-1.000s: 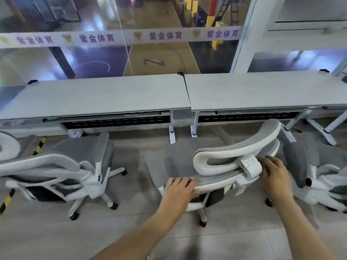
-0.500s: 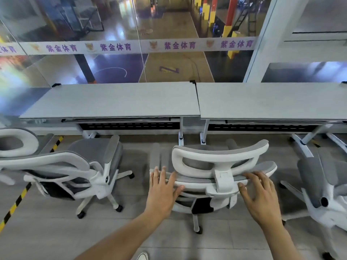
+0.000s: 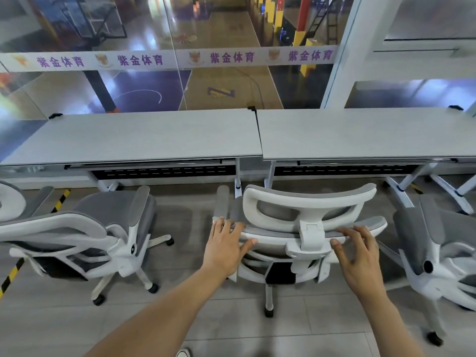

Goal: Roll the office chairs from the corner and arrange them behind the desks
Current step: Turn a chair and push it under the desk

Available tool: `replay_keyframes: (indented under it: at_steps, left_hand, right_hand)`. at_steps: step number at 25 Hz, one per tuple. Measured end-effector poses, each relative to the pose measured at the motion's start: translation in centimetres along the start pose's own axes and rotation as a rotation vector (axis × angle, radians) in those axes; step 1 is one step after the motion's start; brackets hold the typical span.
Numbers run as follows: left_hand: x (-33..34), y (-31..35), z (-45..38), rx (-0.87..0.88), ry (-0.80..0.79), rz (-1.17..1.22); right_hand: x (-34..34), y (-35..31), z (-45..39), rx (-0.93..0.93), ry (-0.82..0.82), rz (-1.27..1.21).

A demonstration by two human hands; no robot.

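A white and grey office chair (image 3: 306, 202) stands in front of me with its back toward me, facing the seam between the left desk (image 3: 144, 137) and the right desk (image 3: 360, 135). My left hand (image 3: 226, 247) rests with straight fingers on the left end of the backrest's top edge. My right hand (image 3: 356, 253) lies on the right end of that edge, fingers spread and loosely bent, thumb under the rim. A second chair (image 3: 103, 233) stands behind the left desk, turned sideways. A third chair (image 3: 435, 248) is at the right, also turned sideways.
Part of another chair's headrest (image 3: 10, 202) shows at the far left. Yellow and black floor tape (image 3: 15, 269) runs diagonally at the left. A glass wall with a printed white band (image 3: 231, 57) rises behind the desks. Desk legs (image 3: 401, 191) splay out at the right.
The chair has swung from angled right to square with the desks. My hands have shifted to the two ends of its backrest top. The view has moved closer.
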State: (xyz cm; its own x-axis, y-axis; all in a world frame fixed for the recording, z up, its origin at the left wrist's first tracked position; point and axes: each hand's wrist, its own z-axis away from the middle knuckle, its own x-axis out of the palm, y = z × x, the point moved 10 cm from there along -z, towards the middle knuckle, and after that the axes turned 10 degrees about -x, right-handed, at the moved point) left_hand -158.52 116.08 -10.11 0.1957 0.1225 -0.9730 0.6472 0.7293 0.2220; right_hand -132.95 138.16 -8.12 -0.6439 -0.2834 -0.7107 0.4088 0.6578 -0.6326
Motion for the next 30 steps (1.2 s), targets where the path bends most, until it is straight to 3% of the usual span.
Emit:
replay_keyframes:
  at_steps: [12, 26, 30]
  left_hand:
    - [-0.1, 0.1, -1.6, -0.086, -0.057, 0.086]
    - [0.1, -0.1, -1.9, -0.043, -0.114, 0.069]
    - [-0.8, 0.0, -1.8, -0.011, -0.068, 0.085]
  right_hand:
    - [1.7, 0.9, -4.5, 0.006, -0.096, -0.017]
    - [1.5, 0.1, -3.7, 0.08, -0.087, 0.04]
    - [1.5, 0.0, -3.7, 0.086, -0.059, 0.046]
